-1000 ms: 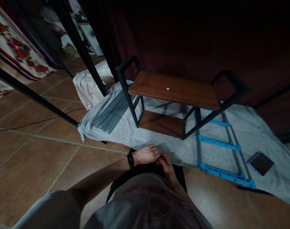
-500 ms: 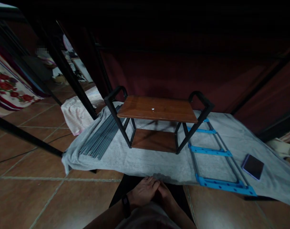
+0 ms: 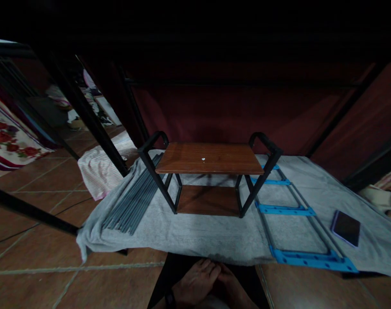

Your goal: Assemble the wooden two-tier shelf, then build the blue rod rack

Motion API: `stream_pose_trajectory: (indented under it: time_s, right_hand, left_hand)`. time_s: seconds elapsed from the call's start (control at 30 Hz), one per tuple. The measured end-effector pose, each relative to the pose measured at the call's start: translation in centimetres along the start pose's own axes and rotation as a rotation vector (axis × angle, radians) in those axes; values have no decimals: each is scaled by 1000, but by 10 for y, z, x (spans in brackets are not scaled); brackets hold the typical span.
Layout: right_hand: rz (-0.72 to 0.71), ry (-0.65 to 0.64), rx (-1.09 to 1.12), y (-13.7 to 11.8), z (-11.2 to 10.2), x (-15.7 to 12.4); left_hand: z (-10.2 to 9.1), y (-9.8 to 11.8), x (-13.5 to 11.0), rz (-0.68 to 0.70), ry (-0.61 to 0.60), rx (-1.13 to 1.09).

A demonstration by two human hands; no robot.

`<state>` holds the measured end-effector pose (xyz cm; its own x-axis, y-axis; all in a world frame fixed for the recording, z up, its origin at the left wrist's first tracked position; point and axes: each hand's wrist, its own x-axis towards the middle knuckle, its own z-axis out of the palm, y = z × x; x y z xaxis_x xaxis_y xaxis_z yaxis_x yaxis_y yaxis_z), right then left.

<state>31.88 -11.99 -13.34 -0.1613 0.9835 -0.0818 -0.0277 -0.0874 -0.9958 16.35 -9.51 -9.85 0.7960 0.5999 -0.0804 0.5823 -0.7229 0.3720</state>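
Observation:
My left hand [image 3: 197, 282] and my right hand [image 3: 230, 284] meet at the bottom edge of the view, fingers curled and touching each other over something dark. What they pinch, if anything, is hidden. Ahead of them, on a grey cloth [image 3: 202, 234], stands a small two-tier rack [image 3: 210, 159] with brown wooden boards and black metal side frames. A tiny white speck [image 3: 203, 160] lies on its top board.
A bundle of grey rods [image 3: 133, 197] lies left of the rack. To its right lies a frame of grey rods with blue plastic crossbars [image 3: 288, 210], with a dark phone [image 3: 346, 228] beyond it. Black poles [image 3: 86, 111] slant at left over the tiled floor [image 3: 37, 214]; a striped cloth [image 3: 99, 169] lies nearby.
The view has tilted up and pulled back, so the rack now sits centred and farther off. My hands have slid to the bottom edge, still pressed together.

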Motion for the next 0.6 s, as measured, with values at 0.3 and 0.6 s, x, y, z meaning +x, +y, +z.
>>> stream_pose_trajectory:
  time_s: [0.3,0.6]
  right_hand:
    - [162,20,229,28,6,0]
    - [242,41,588,42,14,0]
  left_hand:
    - [2,-2,-1,60,5,-55]
    - [0,-8,-7,57,-34,-132]
